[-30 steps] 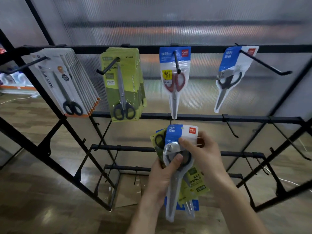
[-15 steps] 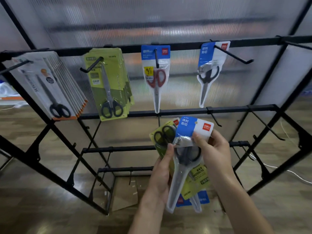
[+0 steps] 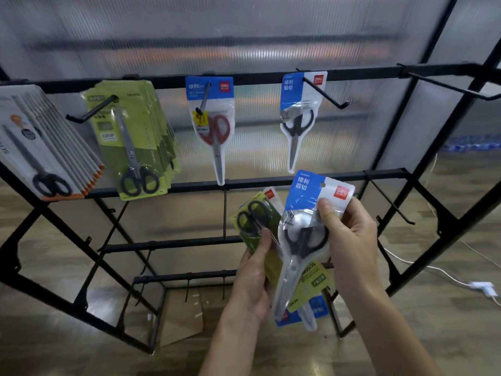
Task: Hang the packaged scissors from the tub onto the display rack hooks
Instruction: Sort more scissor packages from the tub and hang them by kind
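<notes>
Right hand (image 3: 349, 240) and left hand (image 3: 254, 283) hide the green pack (image 3: 260, 226); bottom blue pack (image 3: 317, 310) mostly covered

Blue-and-white scissors pack (image 3: 311, 213), green pack (image 3: 260, 229), black rack (image 3: 298, 183), brown wood-grain floor (image 3: 54, 348).

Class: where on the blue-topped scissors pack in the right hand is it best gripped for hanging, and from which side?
Pinch the blue-topped pack by its flat card header, from the right edge beside the hang hole, as the right hand does; this leaves the hole clear.
</notes>
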{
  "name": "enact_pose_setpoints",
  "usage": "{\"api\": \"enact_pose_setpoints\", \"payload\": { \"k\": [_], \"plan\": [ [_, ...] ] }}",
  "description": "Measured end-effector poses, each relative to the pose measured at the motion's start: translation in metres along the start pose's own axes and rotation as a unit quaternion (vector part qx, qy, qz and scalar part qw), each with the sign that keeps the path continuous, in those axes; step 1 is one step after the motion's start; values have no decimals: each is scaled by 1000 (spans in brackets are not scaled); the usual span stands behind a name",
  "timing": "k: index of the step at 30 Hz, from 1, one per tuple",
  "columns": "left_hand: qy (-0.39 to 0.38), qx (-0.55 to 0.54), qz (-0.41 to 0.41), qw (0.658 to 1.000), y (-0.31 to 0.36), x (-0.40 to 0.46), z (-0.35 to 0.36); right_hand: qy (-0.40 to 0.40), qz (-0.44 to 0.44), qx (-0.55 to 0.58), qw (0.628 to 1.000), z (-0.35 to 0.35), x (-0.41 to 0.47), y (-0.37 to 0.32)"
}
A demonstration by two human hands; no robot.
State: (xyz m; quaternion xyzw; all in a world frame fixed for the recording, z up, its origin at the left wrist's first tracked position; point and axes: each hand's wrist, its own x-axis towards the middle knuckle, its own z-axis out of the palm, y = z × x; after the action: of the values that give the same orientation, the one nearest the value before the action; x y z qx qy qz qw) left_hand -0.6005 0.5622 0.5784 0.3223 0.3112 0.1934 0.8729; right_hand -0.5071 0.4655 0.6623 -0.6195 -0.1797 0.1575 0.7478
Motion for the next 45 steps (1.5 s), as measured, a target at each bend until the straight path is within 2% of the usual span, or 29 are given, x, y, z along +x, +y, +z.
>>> {"api": "enact_pose_setpoints", "payload": {
  "k": [6,10,14,21,26,36,45],
  "plan": [
    [62,2,36,997,7,2,26,-41,-57,18,997,-3,22,-49],
    [73,2,46,996,14,6,39,-77,-107,12,991,1,31,-73],
    [82,-3,58,995,20,13,46,-71,-133,10,989,3,42,-86],
    [100,19,64,993,21,23,55,-47,-120,24,991,-1,60,-85],
    [111,33,69,991,22,28,60,-60,-120,31,990,-4,69,-93],
    [138,21,70,988,25,34,61,-64,-141,-22,988,-5,76,-94],
    [142,12,88,986,27,35,59,-78,-66,1,995,13,123,-76]
  ]
}}
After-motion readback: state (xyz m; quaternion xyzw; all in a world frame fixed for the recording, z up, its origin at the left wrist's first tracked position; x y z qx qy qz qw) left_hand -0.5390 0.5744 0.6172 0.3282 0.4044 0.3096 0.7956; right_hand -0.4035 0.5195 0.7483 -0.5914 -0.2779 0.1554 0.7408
